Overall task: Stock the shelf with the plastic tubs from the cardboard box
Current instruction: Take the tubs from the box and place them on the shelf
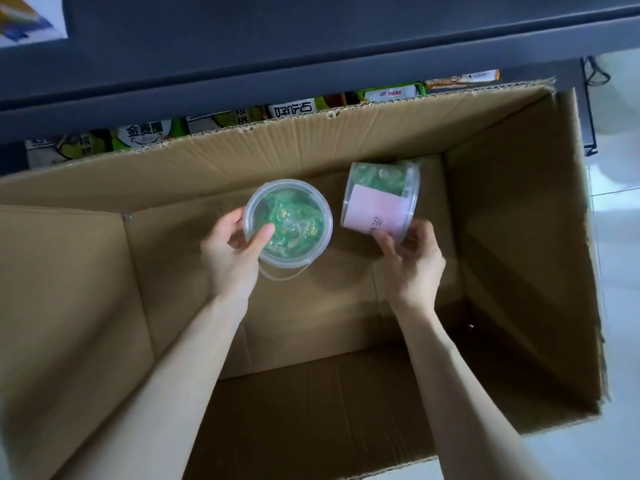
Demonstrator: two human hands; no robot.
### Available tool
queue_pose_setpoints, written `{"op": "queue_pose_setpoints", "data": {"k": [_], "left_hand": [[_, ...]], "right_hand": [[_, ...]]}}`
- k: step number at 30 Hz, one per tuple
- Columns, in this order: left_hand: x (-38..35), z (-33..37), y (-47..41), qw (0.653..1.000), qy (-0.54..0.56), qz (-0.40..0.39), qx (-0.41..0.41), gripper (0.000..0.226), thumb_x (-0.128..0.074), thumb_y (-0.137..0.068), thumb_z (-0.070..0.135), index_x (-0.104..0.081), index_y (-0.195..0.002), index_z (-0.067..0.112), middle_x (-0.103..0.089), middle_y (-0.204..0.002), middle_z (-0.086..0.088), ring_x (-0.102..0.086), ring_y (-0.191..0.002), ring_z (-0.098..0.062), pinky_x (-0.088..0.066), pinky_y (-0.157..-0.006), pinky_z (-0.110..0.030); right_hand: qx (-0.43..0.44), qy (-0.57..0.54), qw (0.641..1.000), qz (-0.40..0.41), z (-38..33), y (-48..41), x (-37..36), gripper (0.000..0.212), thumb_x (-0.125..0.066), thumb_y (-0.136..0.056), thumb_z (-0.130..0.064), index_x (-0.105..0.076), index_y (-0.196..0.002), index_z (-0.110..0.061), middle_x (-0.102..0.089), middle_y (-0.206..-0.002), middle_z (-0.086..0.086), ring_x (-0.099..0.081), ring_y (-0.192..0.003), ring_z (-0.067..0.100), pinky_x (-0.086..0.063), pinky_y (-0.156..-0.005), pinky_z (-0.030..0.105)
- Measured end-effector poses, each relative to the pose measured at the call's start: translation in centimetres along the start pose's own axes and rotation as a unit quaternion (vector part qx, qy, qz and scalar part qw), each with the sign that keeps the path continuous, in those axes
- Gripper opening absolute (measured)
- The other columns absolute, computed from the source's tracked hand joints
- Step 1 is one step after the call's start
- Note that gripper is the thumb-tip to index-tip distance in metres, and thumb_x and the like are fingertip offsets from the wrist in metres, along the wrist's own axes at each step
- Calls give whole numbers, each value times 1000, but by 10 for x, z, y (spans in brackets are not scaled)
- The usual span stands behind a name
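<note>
Both my hands reach down into a large open cardboard box (519, 216). My left hand (230, 252) grips a clear plastic tub (291, 221) of green wrapped sweets by its rim, thumb on the lid; the tub stands upright, its thin handle hanging below. My right hand (412, 258) holds a second clear tub (381, 199), which is tipped on its side and shows a pink label. Apart from these two tubs, the visible floor of the box is bare.
A dark grey shelf (277, 77) runs across the top of the view. Several green and white snack packets (145, 135) line a lower shelf just behind the box's far wall. White tiled floor (616, 271) shows at the right.
</note>
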State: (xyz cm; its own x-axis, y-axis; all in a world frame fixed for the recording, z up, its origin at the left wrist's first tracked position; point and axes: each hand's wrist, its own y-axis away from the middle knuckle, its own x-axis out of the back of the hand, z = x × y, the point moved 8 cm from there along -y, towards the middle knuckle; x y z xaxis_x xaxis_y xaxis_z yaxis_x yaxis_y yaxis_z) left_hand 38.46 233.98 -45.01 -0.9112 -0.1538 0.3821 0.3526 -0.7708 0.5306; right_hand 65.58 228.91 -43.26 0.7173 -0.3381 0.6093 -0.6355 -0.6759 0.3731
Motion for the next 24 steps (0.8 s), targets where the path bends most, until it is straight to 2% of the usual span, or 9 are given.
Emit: {"op": "queue_pose_setpoints", "data": {"k": [3,6,7,10,13,16,19,21,24], "left_hand": [[18,1,-4,998,41,38,38,30,-76,-77,10,-63,-102,21,-65,-85,12,-63,-72,4,-53,-80,-25],[35,-3,-3,996,45,52,59,26,-75,-78,12,-65,-102,15,-67,-88,4,-62,-81,-10,-50,-79,-27],[41,-6,-1,996,41,51,67,25,-74,-78,13,-66,-102,15,-68,-90,1,-62,-84,-12,-50,-79,-28],[58,-16,5,995,23,51,85,19,-73,-81,14,-66,-98,17,-68,-90,4,-64,-87,-13,-52,-82,-29],[66,-20,5,996,-10,31,80,18,-71,-82,15,-66,-100,18,-66,-89,5,-62,-83,-6,-51,-79,-20],[63,-22,1,997,-32,14,76,22,-69,-84,15,-67,-106,12,-66,-94,0,-59,-79,-1,-49,-75,-12],[63,-28,0,996,-26,32,84,31,-69,-84,23,-61,-110,10,-66,-107,-6,-59,-86,-7,-48,-80,-21],[56,-40,10,993,11,2,121,52,-76,-76,38,-53,-113,11,-61,-115,-5,-58,-95,-9,-45,-82,-23],[42,-49,32,989,-1,-82,120,83,-87,-58,41,-39,-123,21,-56,-117,6,-56,-105,-5,-43,-79,-15]], "right_hand": [[68,23,997,3,-16,3,7,26,-72,-81,-31,-68,-92,-8,-64,-83,5,-61,-74,17,-45,-66,21],[100,16,995,-19,-27,12,15,35,-68,-82,-33,-71,-100,-4,-55,-89,2,-56,-74,-4,-38,-63,3],[102,15,994,-35,-28,16,15,37,-68,-82,-34,-70,-104,-4,-53,-92,1,-55,-78,-8,-41,-68,5],[122,78,986,-84,-28,27,12,37,-63,-80,-41,-71,-101,-11,-47,-89,-5,-49,-87,11,-44,-83,39],[128,168,969,-129,-28,33,1,32,-66,-79,-42,-72,-98,-18,-42,-90,-7,-37,-95,15,-20,-82,28],[72,175,959,-212,-17,42,-27,39,-67,-80,-45,-68,-112,-22,-46,-122,4,-35,-119,27,-25,-94,35],[-1,80,965,-250,-12,56,-52,70,-64,-76,-57,-47,-137,-29,-18,-152,12,-21,-139,33,-30,-110,50],[-81,42,968,-233,-2,62,-55,95,-73,-74,-51,-21,-150,-26,1,-157,12,-21,-141,34,-31,-111,48],[-194,-13,954,-227,21,70,-57,124,-82,-61,-53,-3,-151,-20,-11,-156,9,-33,-137,30,-37,-107,39]]}}
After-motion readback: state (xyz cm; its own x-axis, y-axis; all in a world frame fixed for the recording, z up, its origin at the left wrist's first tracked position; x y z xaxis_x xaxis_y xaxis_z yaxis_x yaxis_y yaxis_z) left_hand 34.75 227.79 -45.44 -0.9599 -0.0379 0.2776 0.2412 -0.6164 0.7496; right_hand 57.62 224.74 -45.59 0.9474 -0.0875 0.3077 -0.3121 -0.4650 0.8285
